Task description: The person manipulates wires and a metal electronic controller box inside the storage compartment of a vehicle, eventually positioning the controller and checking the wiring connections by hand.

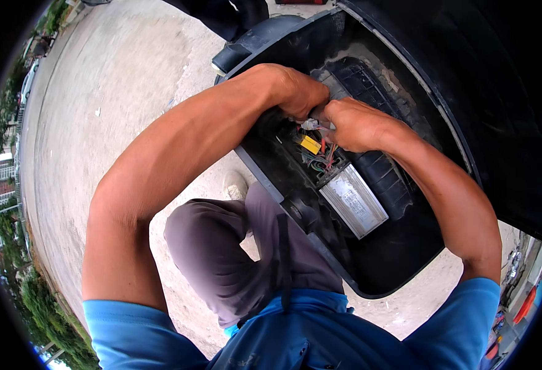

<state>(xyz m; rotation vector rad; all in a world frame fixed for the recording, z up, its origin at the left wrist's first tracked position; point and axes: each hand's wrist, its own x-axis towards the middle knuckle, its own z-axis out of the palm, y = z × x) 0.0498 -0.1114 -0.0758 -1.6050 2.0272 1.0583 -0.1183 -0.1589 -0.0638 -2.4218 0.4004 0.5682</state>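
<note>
Left hand (303, 94) and right hand (354, 126) met above loose wires (328, 161) — grip hidden, could not tell. Compartment (406, 259) open, silver box (354, 200) inside exposed; wiring remained untidied.

Print present, none of it legible
The silver box (353, 200) bears small grey print (358, 202) on its upper face, too fine and blurred to read. Low on the front of the blue shirt (308, 339) sits a faint pale mark (244, 361); whether it is lettering cannot be told.
</note>
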